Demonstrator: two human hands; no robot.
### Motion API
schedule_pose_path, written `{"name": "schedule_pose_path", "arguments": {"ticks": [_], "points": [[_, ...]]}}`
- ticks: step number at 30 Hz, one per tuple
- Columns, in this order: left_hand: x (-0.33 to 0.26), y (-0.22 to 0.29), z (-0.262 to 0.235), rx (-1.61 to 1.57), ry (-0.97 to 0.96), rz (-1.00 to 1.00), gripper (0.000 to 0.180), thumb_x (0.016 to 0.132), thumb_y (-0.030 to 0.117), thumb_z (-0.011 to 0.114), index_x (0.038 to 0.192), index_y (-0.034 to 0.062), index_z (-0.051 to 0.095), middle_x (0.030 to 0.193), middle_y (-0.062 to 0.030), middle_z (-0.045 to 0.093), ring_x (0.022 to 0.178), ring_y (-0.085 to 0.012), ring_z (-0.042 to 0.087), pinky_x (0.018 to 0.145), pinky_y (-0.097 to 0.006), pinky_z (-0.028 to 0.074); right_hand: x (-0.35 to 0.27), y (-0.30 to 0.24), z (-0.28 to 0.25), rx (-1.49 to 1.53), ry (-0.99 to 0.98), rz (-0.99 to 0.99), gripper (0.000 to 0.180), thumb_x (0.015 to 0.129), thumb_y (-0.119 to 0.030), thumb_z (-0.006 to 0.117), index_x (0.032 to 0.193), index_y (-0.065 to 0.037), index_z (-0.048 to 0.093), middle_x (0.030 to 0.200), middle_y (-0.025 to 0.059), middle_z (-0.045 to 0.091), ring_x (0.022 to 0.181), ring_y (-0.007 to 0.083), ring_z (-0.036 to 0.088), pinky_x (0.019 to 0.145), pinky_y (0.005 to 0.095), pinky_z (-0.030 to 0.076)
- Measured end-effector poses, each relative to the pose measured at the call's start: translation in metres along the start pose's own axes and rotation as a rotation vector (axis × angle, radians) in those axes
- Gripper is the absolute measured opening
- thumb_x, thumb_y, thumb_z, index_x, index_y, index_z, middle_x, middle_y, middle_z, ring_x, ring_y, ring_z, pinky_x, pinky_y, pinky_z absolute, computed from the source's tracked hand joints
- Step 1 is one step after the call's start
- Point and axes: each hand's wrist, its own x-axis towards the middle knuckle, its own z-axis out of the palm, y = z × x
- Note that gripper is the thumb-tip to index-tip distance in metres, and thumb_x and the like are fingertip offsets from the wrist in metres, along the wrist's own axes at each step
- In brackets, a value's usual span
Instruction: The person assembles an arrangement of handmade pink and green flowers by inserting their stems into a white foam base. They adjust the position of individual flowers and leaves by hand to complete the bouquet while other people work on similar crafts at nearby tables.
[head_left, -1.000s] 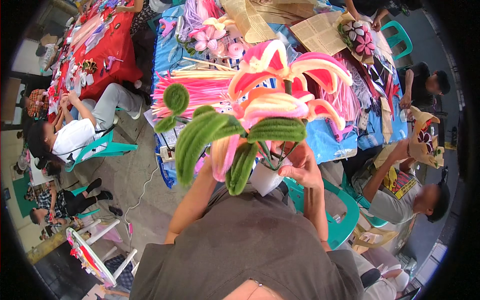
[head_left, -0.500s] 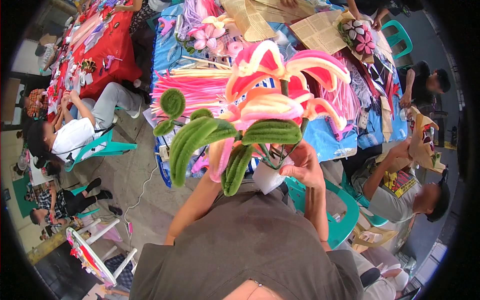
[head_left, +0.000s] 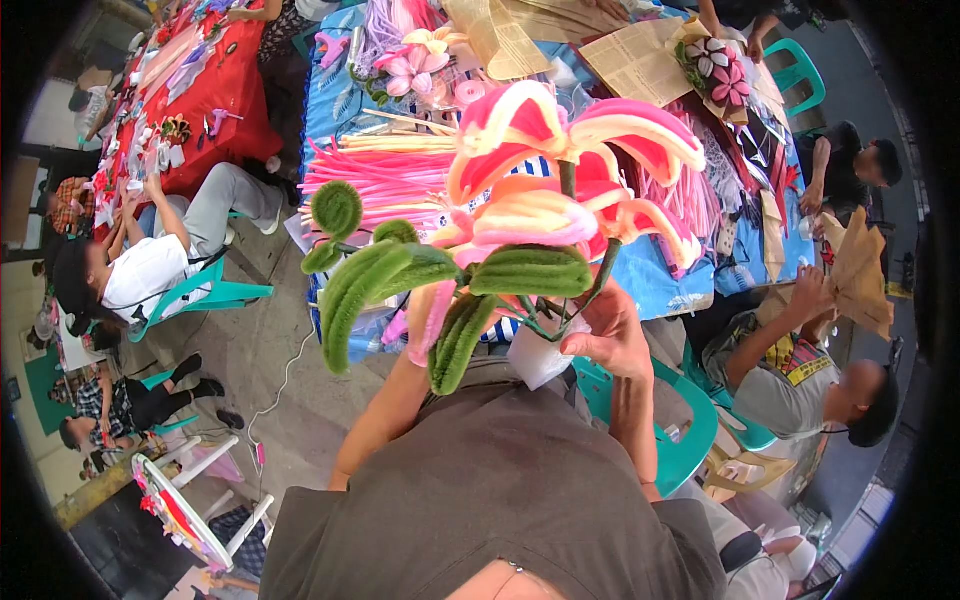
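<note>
Bouquet [head_left: 520, 230] of fuzzy pink lilies and green leaves [head_left: 400, 280] looks mostly assembled, your right hand [head_left: 610, 335] pinching stems at its 5 o'clock, left hand hidden so grip unclear, white wrap [head_left: 540, 355] still loose below.

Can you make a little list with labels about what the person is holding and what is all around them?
Held thing: a fuzzy craft flower with pink and orange petals and green leaves
Right hand: fingers pinch the green stems under the flower
Left hand: hidden behind the leaves, only the forearm shows
White paper: just under the stems, by the right hand
Blue table: behind the flower, with a pile of pink stems
Red table: far left, with small craft bits
Others: people sit on teal chairs
</note>
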Motion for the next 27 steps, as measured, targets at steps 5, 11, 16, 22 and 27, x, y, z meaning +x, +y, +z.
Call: {"name": "schedule_pose_path", "arguments": {"ticks": [5, 11, 16, 22, 27], "points": [[0.004, -0.011, 0.003, -0.175, 0.048, -0.026, 0.035, 0.08, 0.032, 0.062, 0.098, 0.0051, 0.052, 0.091, -0.0049, 0.054, 0.081, -0.0135, 0.053, 0.068, -0.026, 0.045, -0.001, 0.001, -0.006, -0.015, -0.019, 0.011, 0.056, 0.06, -0.008, 0.079, 0.106, -0.002, 0.048, 0.1, 0.0044, 0.051, 0.096, 0.0141, 0.048, 0.086, 0.03, 0.036], [0.001, -0.033, 0.015, -0.326, 0.214, -0.007, 0.034, 0.08, 0.031, 0.062, 0.098, 0.0047, 0.052, 0.091, -0.0049, 0.054, 0.079, -0.0133, 0.053, 0.067, -0.026, 0.044, -0.003, 0.001, -0.002, 0.016, 0.023, 0.011, 0.055, 0.06, -0.007, 0.079, 0.106, -0.002, 0.049, 0.101, 0.004, 0.051, 0.096, 0.014, 0.048, 0.086, 0.0295, 0.036], [-0.001, -0.046, 0.027, -0.411, 0.26, -0.011, 0.033, 0.08, 0.03, 0.062, 0.097, 0.0044, 0.052, 0.09, -0.0048, 0.054, 0.078, -0.0131, 0.053, 0.066, -0.025, 0.044, -0.003, 0.003, -0.002, 0.05, 0.026, 0.013, 0.057, 0.06, -0.008, 0.08, 0.107, -0.002, 0.048, 0.101, 0.0043, 0.051, 0.096, 0.0142, 0.048, 0.086, 0.0296, 0.036], [-0.003, -0.054, 0.021, -0.473, 0.321, -0.016, 0.032, 0.079, 0.029, 0.062, 0.097, 0.004, 0.051, 0.09, -0.0048, 0.053, 0.076, -0.0129, 0.052, 0.065, -0.024, 0.043, -0.004, -0.002, 0.002, 0.041, 0.038, -0.003, 0.058, 0.058, -0.008, 0.08, 0.107, -0.002, 0.048, 0.101, 0.0048, 0.051, 0.096, 0.0146, 0.049, 0.086, 0.03, 0.036], [0.001, -0.06, 0.013, -0.562, 0.313, -0.032, 0.031, 0.079, 0.028, 0.062, 0.096, 0.0037, 0.051, 0.089, -0.0047, 0.053, 0.075, -0.0128, 0.052, 0.064, -0.024, 0.043, -0.004, -0.002, 0.002, 0.033, 0.02, -0.005, 0.057, 0.059, -0.007, 0.08, 0.106, -0.003, 0.048, 0.101, 0.0053, 0.052, 0.096, 0.0151, 0.049, 0.087, 0.0304, 0.036]]}}
